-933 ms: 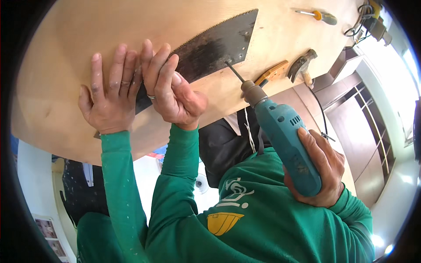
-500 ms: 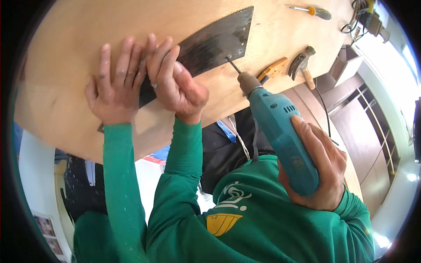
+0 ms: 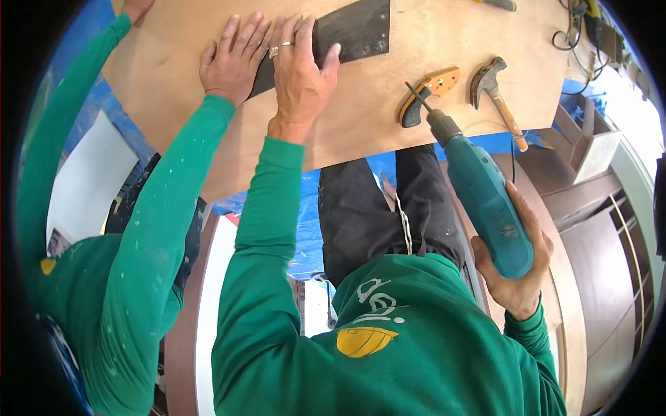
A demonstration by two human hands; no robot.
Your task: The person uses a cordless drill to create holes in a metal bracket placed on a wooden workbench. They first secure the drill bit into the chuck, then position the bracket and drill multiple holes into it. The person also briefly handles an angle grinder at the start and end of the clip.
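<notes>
My left hand [image 3: 303, 87] lies on a dark metal saw blade [image 3: 350, 31] with its fingers stretched out and thumb apart. Small holes show near the blade's wide end. In my right hand [image 3: 517, 267] is a teal power drill [image 3: 491, 201], gripped round its body. The drill's long bit points up and left, off the blade, with its tip beside an orange and black saw handle [image 3: 427, 96]. Just left of my left hand, a co-worker's hand [image 3: 236, 66] rests flat on the blade's narrower part.
A wooden board [image 3: 208, 166] bears everything. Right of the saw handle lies a claw hammer [image 3: 496, 97]; a screwdriver [image 3: 501, 4] is cut off at the top. A corded yellow and black tool [image 3: 596, 31] sits at the far right. The co-worker's other hand [image 3: 137, 8] touches the board's far left.
The drill bit has come off the blade, toward me and to the right. My left hand has gone from turned up and curled to flat on the blade. The view has shifted.
</notes>
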